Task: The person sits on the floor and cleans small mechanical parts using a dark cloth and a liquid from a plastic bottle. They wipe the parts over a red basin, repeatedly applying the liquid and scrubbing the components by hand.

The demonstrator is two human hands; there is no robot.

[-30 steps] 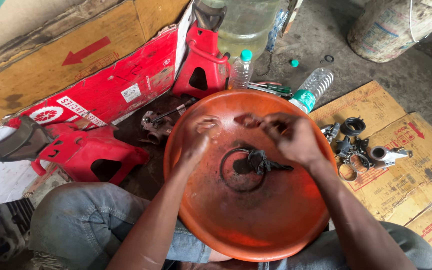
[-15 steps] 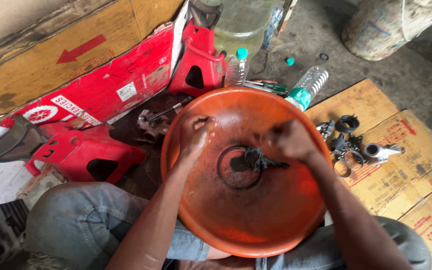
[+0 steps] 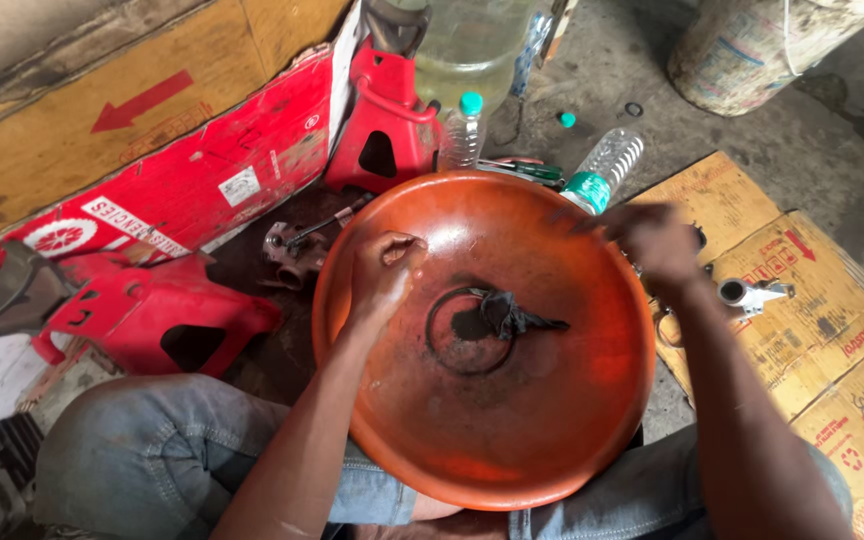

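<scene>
Two hands (image 3: 382,270) over basin (image 3: 512,440); bottles (image 3: 602,170), metal parts (image 3: 752,293) beside.

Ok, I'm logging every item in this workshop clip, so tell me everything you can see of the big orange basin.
The orange basin is a wide, round, shallow bowl, apparently plastic, resting across the seated person's lap, on jeans. Its inside is smeared with dark grime, with a dark ring marked at the centre. A blackened rag lies on that ring. The left hand is curled inside near the far-left wall; whether it holds anything is unclear. The right hand, blurred, is over the far-right rim, above the cardboard.
</scene>
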